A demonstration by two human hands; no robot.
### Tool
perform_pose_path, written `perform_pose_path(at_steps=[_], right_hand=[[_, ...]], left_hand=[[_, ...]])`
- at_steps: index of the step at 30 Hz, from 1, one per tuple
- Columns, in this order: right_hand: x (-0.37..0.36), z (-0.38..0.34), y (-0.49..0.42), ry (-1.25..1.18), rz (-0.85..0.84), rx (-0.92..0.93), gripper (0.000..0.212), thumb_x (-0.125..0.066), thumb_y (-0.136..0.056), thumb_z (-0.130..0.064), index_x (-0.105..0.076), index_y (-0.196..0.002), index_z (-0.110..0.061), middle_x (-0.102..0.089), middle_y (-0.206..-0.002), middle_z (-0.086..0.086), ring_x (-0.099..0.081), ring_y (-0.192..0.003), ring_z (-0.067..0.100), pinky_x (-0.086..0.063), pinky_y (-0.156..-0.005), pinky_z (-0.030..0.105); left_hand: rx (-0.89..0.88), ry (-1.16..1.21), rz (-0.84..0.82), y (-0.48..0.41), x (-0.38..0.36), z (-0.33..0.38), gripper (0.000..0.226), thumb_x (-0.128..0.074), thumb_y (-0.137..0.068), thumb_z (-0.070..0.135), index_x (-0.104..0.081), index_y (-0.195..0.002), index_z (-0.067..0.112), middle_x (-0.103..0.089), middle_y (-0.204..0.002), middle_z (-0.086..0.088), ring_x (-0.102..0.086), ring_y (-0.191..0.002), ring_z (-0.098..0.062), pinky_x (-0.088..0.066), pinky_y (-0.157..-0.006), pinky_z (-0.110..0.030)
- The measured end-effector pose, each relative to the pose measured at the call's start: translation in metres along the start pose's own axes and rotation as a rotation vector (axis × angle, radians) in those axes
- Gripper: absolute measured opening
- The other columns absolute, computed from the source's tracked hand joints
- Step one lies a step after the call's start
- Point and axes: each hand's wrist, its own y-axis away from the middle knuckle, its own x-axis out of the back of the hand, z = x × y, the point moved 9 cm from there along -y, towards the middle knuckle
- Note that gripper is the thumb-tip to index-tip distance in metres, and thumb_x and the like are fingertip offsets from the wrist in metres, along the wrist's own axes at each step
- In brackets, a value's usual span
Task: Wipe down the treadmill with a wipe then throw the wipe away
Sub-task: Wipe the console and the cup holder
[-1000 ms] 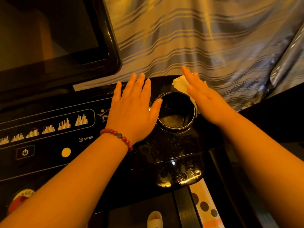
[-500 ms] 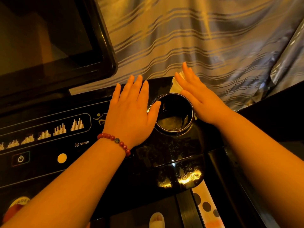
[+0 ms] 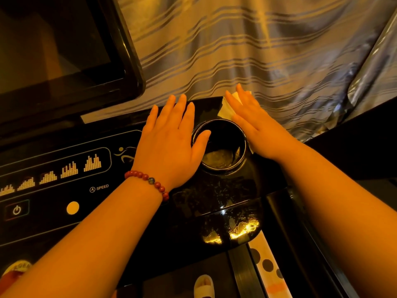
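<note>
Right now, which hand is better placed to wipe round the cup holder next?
Right. The right hand presses the wipe flat beside the cup holder; the left hand lies flat on the other side, with no wipe.

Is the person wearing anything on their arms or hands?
Yes. A bracelet of round red beads, with one darker greyish bead, circles the left wrist. Both arms are bare, with no sleeves in view. The left grip and right grip show no rings or gloves.
</note>
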Motion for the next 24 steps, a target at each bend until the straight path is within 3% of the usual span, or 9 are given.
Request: perform_pose_path(at_steps=[10,17,21,24], right_hand=[[-0.004,0.004,0.013,-0.008,0.037,0.016,0.046,-0.024,-0.105,-0.032,-0.007,-0.148,-0.036,0.008,-0.162,-0.003,0.014,-0.140,0.006,0.003,-0.111,0.022],[0.003,0.003,-0.014,0.014,0.036,-0.009,0.049,-0.026,-0.106,-0.030,-0.007,-0.152,-0.032,0.008,-0.162,0.001,0.011,-0.148,0.023,0.006,-0.110,0.024],[-0.001,0.003,0.000,-0.024,0.055,0.006,0.048,-0.026,-0.106,-0.030,-0.005,-0.148,-0.036,0.008,-0.162,0.000,0.011,-0.148,0.020,0.005,-0.111,0.023],[-0.007,0.012,0.022,-0.076,0.049,-0.017,0.044,-0.020,-0.101,-0.041,-0.003,-0.141,-0.045,0.011,-0.161,-0.003,0.014,-0.145,0.012,0.004,-0.111,0.021]], left_hand=[[-0.052,-0.015,-0.019,-0.004,0.000,0.008,0.083,0.000,-0.087,0.060,-0.019,-0.153,0.014,-0.014,-0.161,-0.005,-0.006,-0.149,-0.022,0.000,-0.116,-0.036],[-0.052,-0.019,-0.033,-0.009,-0.005,0.012,0.077,-0.006,-0.091,0.060,-0.015,-0.154,0.016,-0.010,-0.162,-0.002,-0.004,-0.149,-0.019,0.003,-0.115,-0.034],[-0.061,-0.016,-0.033,-0.010,-0.005,0.013,0.081,-0.001,-0.088,0.061,-0.014,-0.154,0.016,-0.009,-0.162,-0.002,-0.003,-0.149,-0.018,0.003,-0.115,-0.034],[-0.063,-0.018,-0.038,-0.010,-0.005,0.014,0.083,0.001,-0.087,0.062,-0.014,-0.154,0.017,-0.008,-0.162,-0.002,-0.002,-0.149,-0.018,0.003,-0.116,-0.035]])
